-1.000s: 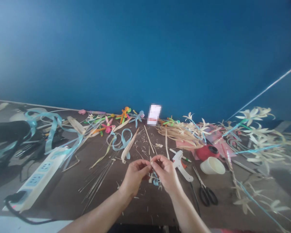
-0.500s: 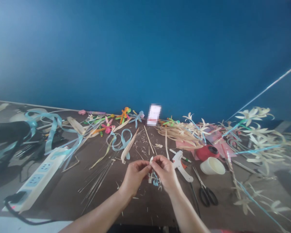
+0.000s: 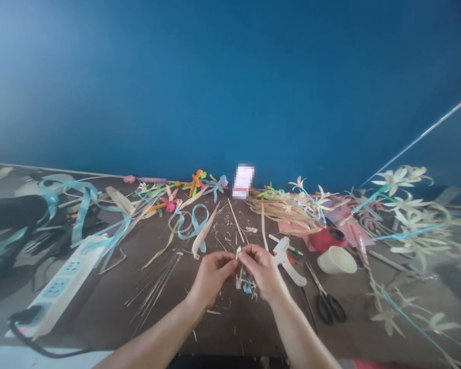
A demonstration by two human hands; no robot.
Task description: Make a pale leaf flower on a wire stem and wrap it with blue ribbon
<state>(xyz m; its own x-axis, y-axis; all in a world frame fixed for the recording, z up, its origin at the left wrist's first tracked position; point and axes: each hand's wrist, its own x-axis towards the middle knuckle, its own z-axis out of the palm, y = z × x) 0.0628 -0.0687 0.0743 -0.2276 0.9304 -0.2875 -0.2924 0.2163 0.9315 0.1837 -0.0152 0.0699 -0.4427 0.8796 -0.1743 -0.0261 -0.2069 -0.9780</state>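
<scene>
My left hand (image 3: 214, 274) and my right hand (image 3: 262, 267) meet fingertip to fingertip over the middle of the brown table. Between their pinched thumbs and forefingers is a small cream piece of dried husk (image 3: 238, 251), its tip poking up. Most of it is hidden by the fingers. Just below the hands lies a small bundle with light blue and white bits (image 3: 247, 288), partly covered by my right hand. Right of my right hand rests a white glue gun (image 3: 288, 261). Black-handled scissors (image 3: 326, 302) lie farther right, blades pointing away from me.
A power strip (image 3: 59, 282) lies at left, near blue ribbon (image 3: 87, 205) and thin wires (image 3: 157, 287). Husk strips (image 3: 284, 215) spread at the back. A white cup (image 3: 336, 260), a red roll (image 3: 326, 240) and cream husk flowers (image 3: 411, 205) stand at right. A blue wall (image 3: 230, 92) rises behind.
Both hands stay pinched together at the same spot. My right fingers have shifted slightly and the husk piece's tip has turned a little, now more upright.
</scene>
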